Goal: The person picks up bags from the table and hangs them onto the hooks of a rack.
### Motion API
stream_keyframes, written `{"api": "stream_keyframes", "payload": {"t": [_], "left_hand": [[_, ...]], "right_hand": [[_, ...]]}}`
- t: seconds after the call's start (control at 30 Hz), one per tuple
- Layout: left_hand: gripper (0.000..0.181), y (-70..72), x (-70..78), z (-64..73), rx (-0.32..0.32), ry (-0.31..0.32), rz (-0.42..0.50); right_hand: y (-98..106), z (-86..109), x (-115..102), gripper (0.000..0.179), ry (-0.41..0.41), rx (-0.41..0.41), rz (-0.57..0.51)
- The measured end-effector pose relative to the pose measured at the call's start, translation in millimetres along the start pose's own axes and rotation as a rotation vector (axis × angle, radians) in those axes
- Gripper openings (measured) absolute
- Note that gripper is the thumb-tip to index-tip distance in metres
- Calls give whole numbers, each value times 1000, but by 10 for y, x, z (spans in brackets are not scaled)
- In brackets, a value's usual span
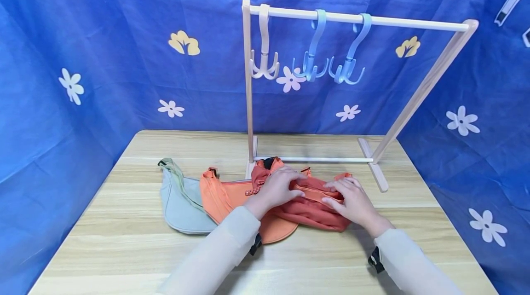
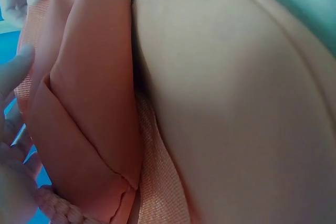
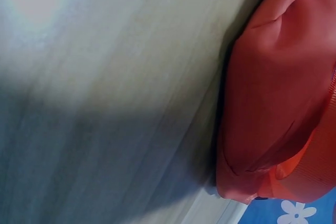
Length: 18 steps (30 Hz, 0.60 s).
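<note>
A red waist bag [image 1: 310,214] lies on the table with its orange-red strap [image 1: 316,193] across the top. My left hand [image 1: 279,187] rests at the bag's left part, thumb and fingers spread apart around the strap. At the right end, my right hand [image 1: 352,198] touches the strap with its fingertips, thumb and fingers apart. A braided red cord [image 2: 63,205] hangs beside the left hand. Under the red bag's left side lies an orange bag [image 1: 240,189], and a pale grey-green bag [image 1: 184,203] is partly covered by it. In the right wrist view the red bag's end [image 3: 273,87] shows, with no hand visible.
Behind the bags stands a wooden rack [image 1: 422,78] with a white top bar. One white hook hanger [image 1: 265,55] and two blue ones [image 1: 312,51] hang from it. The rack's left foot is partly hidden by the bags. Blue patterned cloth [image 1: 103,55] surrounds the wooden table [image 1: 124,249].
</note>
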<state>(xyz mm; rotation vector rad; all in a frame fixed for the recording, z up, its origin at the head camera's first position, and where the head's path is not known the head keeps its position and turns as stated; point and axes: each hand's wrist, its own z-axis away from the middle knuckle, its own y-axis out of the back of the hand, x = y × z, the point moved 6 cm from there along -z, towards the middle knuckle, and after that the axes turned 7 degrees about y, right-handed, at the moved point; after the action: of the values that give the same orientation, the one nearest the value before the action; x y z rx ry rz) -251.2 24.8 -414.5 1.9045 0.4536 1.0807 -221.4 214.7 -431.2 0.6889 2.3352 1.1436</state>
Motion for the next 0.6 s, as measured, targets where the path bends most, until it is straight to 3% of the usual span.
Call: {"api": "stream_keyframes", "payload": {"t": [0.3, 0.6], "left_hand": [[20, 20, -13, -14, 25, -24, 20], [11, 100, -26, -59, 25, 0, 105]], "right_hand": [[39, -48, 7, 25, 28, 41, -39], [129, -161, 22, 18, -35, 30, -29]]}}
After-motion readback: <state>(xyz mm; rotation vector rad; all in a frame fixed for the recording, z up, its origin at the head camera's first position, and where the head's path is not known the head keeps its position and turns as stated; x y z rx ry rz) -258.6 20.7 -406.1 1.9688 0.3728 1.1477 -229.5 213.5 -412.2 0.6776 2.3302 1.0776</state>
